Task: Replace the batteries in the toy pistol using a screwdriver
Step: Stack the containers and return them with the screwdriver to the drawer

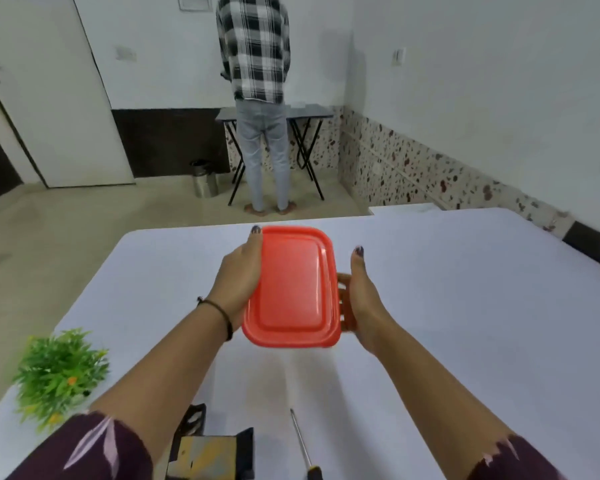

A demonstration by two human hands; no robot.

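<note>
A plastic box with a red lid [291,289] is held above the white table [465,306], a hand on each side. My left hand [239,282] grips its left edge with the thumb on top of the far corner. My right hand [359,296] grips the right side, fingers curled under the box. Near the front edge lies a screwdriver [303,445] with a metal shaft and a dark handle. Left of the screwdriver, a black and yellow toy pistol [208,448] rests on the table, partly behind my left forearm.
A small green plant [58,372] stands at the table's front left. Across the room, a person in a checked shirt [253,46] faces a folding table [312,112]. A metal bin [203,178] sits on the floor beside that table.
</note>
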